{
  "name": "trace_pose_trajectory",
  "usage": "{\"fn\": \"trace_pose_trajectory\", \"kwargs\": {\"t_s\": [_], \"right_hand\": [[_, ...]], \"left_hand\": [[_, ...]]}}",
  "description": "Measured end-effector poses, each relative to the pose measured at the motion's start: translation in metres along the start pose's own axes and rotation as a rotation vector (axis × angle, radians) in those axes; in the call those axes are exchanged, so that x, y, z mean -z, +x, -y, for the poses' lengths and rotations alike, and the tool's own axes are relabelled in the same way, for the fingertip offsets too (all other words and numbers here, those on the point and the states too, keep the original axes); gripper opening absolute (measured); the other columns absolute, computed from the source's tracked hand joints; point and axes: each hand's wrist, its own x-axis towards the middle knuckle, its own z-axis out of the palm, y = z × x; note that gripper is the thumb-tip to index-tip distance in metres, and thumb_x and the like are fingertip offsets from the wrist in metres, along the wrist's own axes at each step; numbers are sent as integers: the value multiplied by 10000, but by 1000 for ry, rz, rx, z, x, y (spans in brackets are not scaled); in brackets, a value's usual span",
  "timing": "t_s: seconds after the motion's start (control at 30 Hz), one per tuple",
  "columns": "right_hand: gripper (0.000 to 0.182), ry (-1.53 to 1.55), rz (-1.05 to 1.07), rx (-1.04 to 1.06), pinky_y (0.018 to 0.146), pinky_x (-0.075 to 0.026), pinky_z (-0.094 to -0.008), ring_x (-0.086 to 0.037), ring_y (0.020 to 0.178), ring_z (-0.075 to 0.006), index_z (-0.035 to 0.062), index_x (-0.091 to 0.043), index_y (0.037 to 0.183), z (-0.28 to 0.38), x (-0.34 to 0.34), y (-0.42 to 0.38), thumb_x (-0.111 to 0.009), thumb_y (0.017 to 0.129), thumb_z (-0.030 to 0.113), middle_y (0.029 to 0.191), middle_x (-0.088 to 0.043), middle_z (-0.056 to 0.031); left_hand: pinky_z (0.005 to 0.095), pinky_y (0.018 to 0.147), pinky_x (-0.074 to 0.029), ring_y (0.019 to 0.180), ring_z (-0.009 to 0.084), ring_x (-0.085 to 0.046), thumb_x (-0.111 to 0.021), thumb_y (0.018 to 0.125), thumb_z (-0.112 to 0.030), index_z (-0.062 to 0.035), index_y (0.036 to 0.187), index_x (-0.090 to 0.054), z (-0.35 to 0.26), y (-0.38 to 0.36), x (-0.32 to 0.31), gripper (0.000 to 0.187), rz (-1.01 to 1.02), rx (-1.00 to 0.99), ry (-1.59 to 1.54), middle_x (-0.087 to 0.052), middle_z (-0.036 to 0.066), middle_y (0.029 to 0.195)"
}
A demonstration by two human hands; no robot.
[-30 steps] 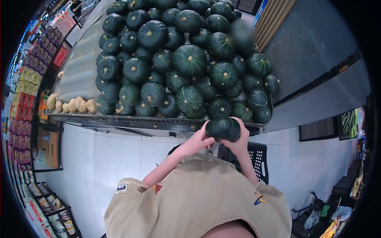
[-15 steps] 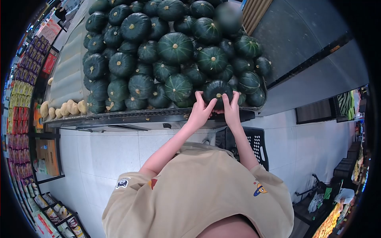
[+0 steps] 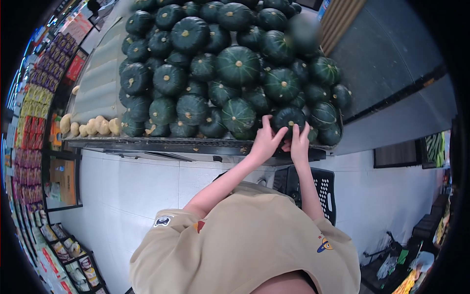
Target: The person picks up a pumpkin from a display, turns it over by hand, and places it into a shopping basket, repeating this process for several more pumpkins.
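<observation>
A dark green kabocha squash (image 3: 288, 116) sits at the front edge of a large pile, with both my hands at its near side. My left hand (image 3: 266, 143) grips its lower left, fingers along the side and thumb near the front. At its front right, my right hand (image 3: 299, 144) has fingertips on the skin close to the stem; its other fingers curl below, partly hidden. A lighter-striped squash (image 3: 238, 115) lies just left of my left hand. The squash's underside is hidden by my hands.
The dark shelf edge (image 3: 196, 144) runs in front of the pile. Tan potato-like produce (image 3: 100, 126) lies at its left end. A black perforated basket (image 3: 324, 188) stands below, beside my right forearm. A grey panel (image 3: 387, 54) rises at right.
The whole view has shifted, moving the pile right and slightly down. My right hand has slid a little lower on the squash. The squash keeps its place in the pile.
</observation>
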Motion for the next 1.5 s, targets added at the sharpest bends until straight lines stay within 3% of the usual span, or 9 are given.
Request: {"fn": "trace_pose_trajectory", "kwargs": {"t_s": [0.07,0.1,0.27,0.57,1.13,1.5], "right_hand": [[519,36,4,28,375,-451,-247,-553,429,-155,50,-219,1297,-3,-2,-2,-434,926,343,646,-552,-107],[516,59,17,40,377,-456,-243,-559,436,-157,61,-202,1304,-4,-2,-2,-426,931,337,672,-555,-111],[502,97,6,34,367,-451,-240,-547,419,-160,72,-203,1312,2,-3,-8,-429,932,309,745,-582,-132],[452,58,-22,1,311,-327,-229,-418,343,-88,61,-293,1282,-3,3,-11,-479,910,236,523,-481,-31],[350,198,64,-24,298,-323,-205,-439,331,-93,57,-320,1202,-20,8,-17,-461,919,208,536,-510,-56],[470,227,58,6,305,-338,-206,-443,349,-88,81,-241,1302,-20,14,-27,-472,894,111,569,-529,-53]], "left_hand": [[330,546,-477,580,250,-622,-623,812,-241,71,1174,-300,-5,-1,1,576,-1,-14,-23,-598,154,627],[240,451,-425,490,123,-553,-610,829,-218,54,1223,-253,0,1,1,597,16,-37,-41,-589,92,607],[280,498,-443,507,172,-575,-634,793,-252,48,1230,-262,-8,0,9,648,24,-46,33,-566,110,569],[288,517,-449,509,189,-576,-642,785,-238,23,1226,-295,-6,-1,9,619,84,-73,137,-571,114,592],[282,511,-446,508,184,-579,-654,761,-243,41,1182,-356,-10,-6,17,589,144,-80,136,-559,110,569],[282,518,-461,511,193,-592,-698,718,-190,25,1163,-370,-15,-11,18,592,190,-154,158,-566,114,575]]}}
